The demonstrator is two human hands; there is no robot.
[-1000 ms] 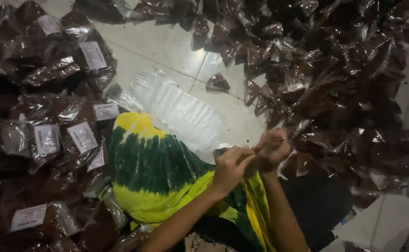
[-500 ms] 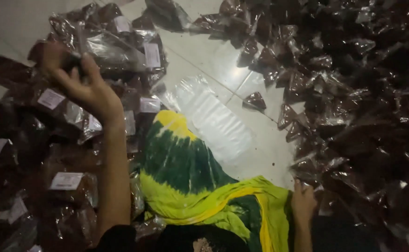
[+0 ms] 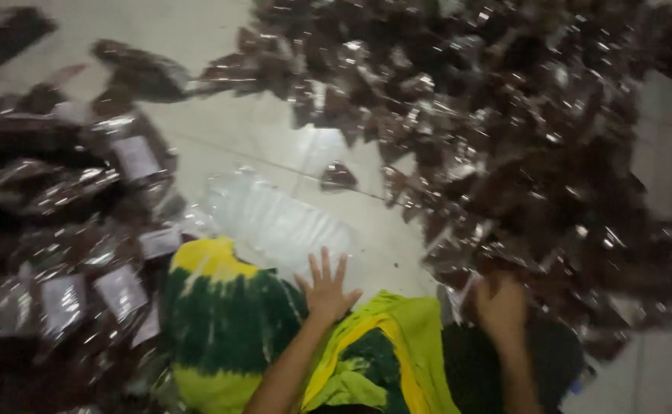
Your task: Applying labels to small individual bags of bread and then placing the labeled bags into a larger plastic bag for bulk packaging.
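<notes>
My left hand (image 3: 325,288) is open with fingers spread. It rests at the edge of a green and yellow tie-dye cloth (image 3: 228,330) on my lap, just below a stack of clear empty plastic bags (image 3: 278,221) on the floor. My right hand (image 3: 500,307) has its fingers curled down at the near edge of a large heap of small dark brown filled packets (image 3: 520,153). Blur hides whether it grips one. A single small packet (image 3: 337,176) lies alone on the tiles.
Larger dark packets with white labels (image 3: 121,287) are piled at the left. Pale floor tiles (image 3: 259,130) show between the two heaps and at the far right (image 3: 658,376). A few loose packets (image 3: 140,69) lie at the upper left.
My left hand has come back from the labelled packets at the left to the cloth's edge. My right hand has moved forward to the right heap. The view has shifted.
</notes>
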